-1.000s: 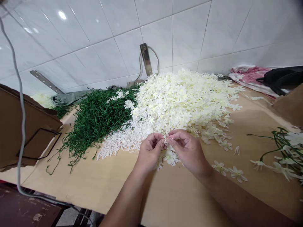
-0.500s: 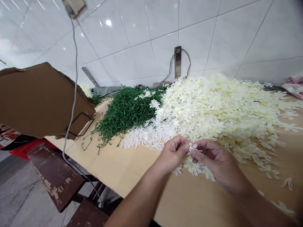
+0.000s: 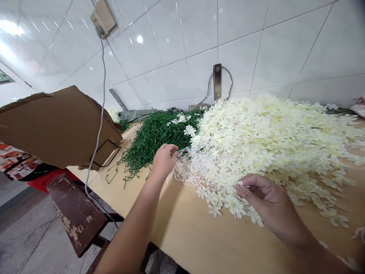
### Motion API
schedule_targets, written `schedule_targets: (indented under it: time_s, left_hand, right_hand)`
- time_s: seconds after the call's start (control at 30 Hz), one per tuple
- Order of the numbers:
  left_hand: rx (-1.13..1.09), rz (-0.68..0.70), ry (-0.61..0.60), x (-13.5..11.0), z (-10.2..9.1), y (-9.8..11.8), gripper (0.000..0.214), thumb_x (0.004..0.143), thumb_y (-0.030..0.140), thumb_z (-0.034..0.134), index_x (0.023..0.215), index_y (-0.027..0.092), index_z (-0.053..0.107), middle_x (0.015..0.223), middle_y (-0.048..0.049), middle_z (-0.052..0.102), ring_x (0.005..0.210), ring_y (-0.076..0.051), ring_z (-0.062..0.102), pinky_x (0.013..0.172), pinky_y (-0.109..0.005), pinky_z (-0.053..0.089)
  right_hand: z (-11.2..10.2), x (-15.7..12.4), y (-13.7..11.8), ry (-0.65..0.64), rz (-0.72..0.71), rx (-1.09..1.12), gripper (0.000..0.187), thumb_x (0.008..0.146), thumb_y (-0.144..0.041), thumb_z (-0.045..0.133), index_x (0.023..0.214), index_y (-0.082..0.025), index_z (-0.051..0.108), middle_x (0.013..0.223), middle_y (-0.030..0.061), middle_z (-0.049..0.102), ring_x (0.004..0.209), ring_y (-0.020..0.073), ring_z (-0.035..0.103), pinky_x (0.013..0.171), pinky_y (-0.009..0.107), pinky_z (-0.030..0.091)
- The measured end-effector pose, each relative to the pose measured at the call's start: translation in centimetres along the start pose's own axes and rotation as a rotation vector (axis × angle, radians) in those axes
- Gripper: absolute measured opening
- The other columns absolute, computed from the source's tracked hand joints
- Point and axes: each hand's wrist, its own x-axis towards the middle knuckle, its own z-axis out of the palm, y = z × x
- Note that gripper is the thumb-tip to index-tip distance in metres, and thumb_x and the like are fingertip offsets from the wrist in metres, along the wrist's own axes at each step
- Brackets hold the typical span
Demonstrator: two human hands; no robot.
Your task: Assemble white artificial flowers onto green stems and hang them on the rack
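Observation:
My left hand (image 3: 165,161) reaches to the front edge of a heap of green artificial stems (image 3: 154,133). Its fingers are pinched together, with a thin dark-green stem (image 3: 173,152) showing at their tips. Just below and right of it lie white thread-like stamens (image 3: 196,163). My right hand (image 3: 268,198) is closed, thumb against forefinger, on a small white artificial flower (image 3: 240,183), mostly covered by the fingers. It hovers at the front of a broad heap of loose cream-white flowers (image 3: 256,133).
A large cardboard piece (image 3: 59,125) leans at the left by a black wire frame (image 3: 106,152). A grey cord (image 3: 103,87) hangs from a wall socket (image 3: 104,17) past the wooden table (image 3: 125,198). Dark wooden stools (image 3: 76,213) stand below. White tiles back the table.
My left hand has left the flower and moved left to the green stems. My right hand keeps the white flower, roughly in place. The view has shifted slightly.

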Motion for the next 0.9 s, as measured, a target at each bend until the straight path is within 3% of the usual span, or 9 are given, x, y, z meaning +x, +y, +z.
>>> schedule_targets:
  time_s: [0.13,0.27,0.37,0.5,0.67,0.77,0.83,0.9]
  left_hand:
    - [0.141,-0.070,-0.021,2.7,1.2,-2.9,0.023,0.072,0.024,0.057,0.092,0.015,0.061,0.097,-0.0143,0.058,0.095,-0.029,0.051,0.078,-0.036,0.036]
    - [0.184,-0.089,-0.038,3.7,2.0,-2.7,0.008,0.072,0.016,0.052,0.072,0.017,0.060,0.080,-0.0103,0.063,0.086,-0.027,0.055,0.077,-0.036,0.035]
    - [0.164,-0.114,-0.008,4.2,0.7,-2.4,0.007,0.071,0.016,0.052,0.066,0.017,0.057,0.077,-0.0084,0.063,0.080,-0.024,0.056,0.071,-0.032,0.035]
    - [0.069,-0.162,0.059,5.1,-2.4,-2.5,0.012,0.074,0.027,0.048,0.072,0.018,0.056,0.067,-0.0047,0.060,0.063,-0.018,0.053,0.058,-0.027,0.034]
    - [-0.137,-0.125,0.114,5.1,-4.8,-1.5,0.018,0.075,0.033,0.048,0.074,0.017,0.053,0.066,-0.0018,0.059,0.055,-0.012,0.048,0.052,-0.023,0.033]
    - [-0.460,-0.083,0.100,3.6,-4.8,0.1,0.018,0.068,0.033,0.057,0.070,0.016,0.051,0.059,0.0019,0.053,0.051,-0.008,0.043,0.051,-0.021,0.032]
    - [-0.764,-0.053,0.022,2.1,-4.3,1.6,0.021,0.063,0.029,0.064,0.067,0.016,0.048,0.056,0.0042,0.049,0.050,-0.007,0.041,0.051,-0.020,0.032]
    - [-0.896,-0.017,-0.153,0.2,-3.4,3.2,0.022,0.061,0.026,0.067,0.067,0.016,0.048,0.056,0.0050,0.047,0.051,-0.006,0.040,0.051,-0.019,0.032]
  right_hand:
    - [0.4,-0.1,-0.1,-0.010,-0.030,-0.045,0.018,0.070,-0.034,0.063,0.065,-0.021,0.052,0.063,-0.0003,0.051,0.057,0.0126,0.047,0.052,0.025,0.039]
    - [0.3,0.0,-0.3,-0.003,-0.049,-0.068,0.018,0.071,-0.034,0.061,0.064,-0.020,0.052,0.061,-0.0010,0.049,0.056,0.0120,0.047,0.053,0.025,0.039]
    - [0.1,0.0,-0.5,0.027,-0.036,-0.058,0.018,0.070,-0.034,0.062,0.064,-0.020,0.053,0.060,-0.0013,0.050,0.055,0.0115,0.048,0.052,0.024,0.039]
    - [0.2,0.1,-0.6,0.021,-0.001,-0.007,0.019,0.067,-0.035,0.065,0.063,-0.019,0.054,0.060,-0.0013,0.052,0.055,0.0113,0.050,0.052,0.023,0.040]
    - [0.3,0.0,-0.7,0.009,0.043,0.056,0.021,0.066,-0.036,0.067,0.064,-0.019,0.055,0.060,-0.0011,0.054,0.056,0.0113,0.050,0.052,0.023,0.041]
    - [0.1,0.0,-0.8,0.012,0.058,0.109,0.020,0.065,-0.035,0.068,0.065,-0.019,0.057,0.060,-0.0012,0.055,0.056,0.0113,0.051,0.051,0.023,0.040]
    - [-0.1,0.0,-0.9,0.035,0.066,0.155,0.019,0.064,-0.034,0.070,0.065,-0.019,0.057,0.061,-0.0012,0.057,0.057,0.0116,0.052,0.052,0.023,0.040]
    - [-0.3,0.1,-1.0,0.043,0.070,0.209,0.019,0.064,-0.033,0.071,0.065,-0.020,0.058,0.063,-0.0003,0.061,0.062,0.0130,0.056,0.054,0.023,0.042]
